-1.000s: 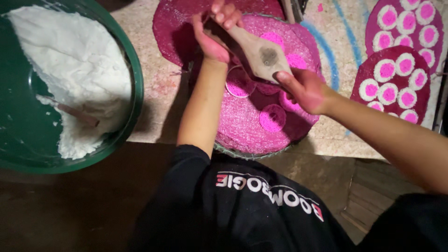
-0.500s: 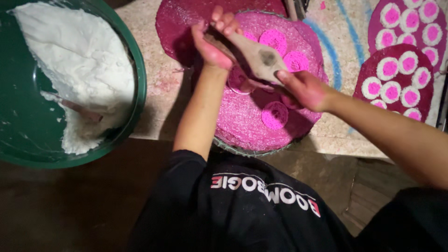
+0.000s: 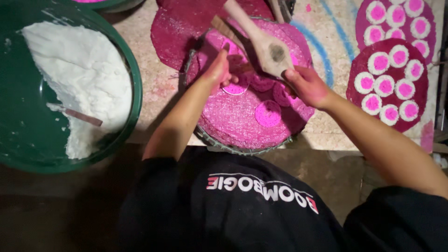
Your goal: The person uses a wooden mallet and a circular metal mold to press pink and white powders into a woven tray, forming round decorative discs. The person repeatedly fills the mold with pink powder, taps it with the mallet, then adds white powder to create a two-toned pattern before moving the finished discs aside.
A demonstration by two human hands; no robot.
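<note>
Although your head camera looks straight down, much is cut off: the long wooden paddle-shaped mould [image 3: 261, 39] runs out of view at the top edge, and the big green plastic basin [image 3: 133, 116] is clipped on the left. Your right hand [image 3: 305, 86] is clamped on the mould's broad end, with its dark round hollow facing up. Your left hand [image 3: 218, 70] rests with fingers drawn together over a small white-rimmed pink disc [image 3: 234, 88]; whether it grips the disc or only presses it, you cannot tell, since the fingers hide the contact.

Both hands work above the round, pink-stained woven tray [image 3: 242, 147], whose grainy surface carries several more flat pink rounds [image 3: 268, 113]. A darker magenta mat [image 3: 175, 32] lies partly under it, beyond its far left edge.

On the right, a dark red round mat [image 3: 417, 105] holds neat rows of small white cakes with pink centres [image 3: 384, 85]; a second such mat behind it is cut off by the top edge.

The basin holds a crumbly white mass of dough [image 3: 79, 79] with a thin flat stick [image 3: 81, 116] lying at its edge. White and red lettering crosses your black shirt [image 3: 261, 189].
</note>
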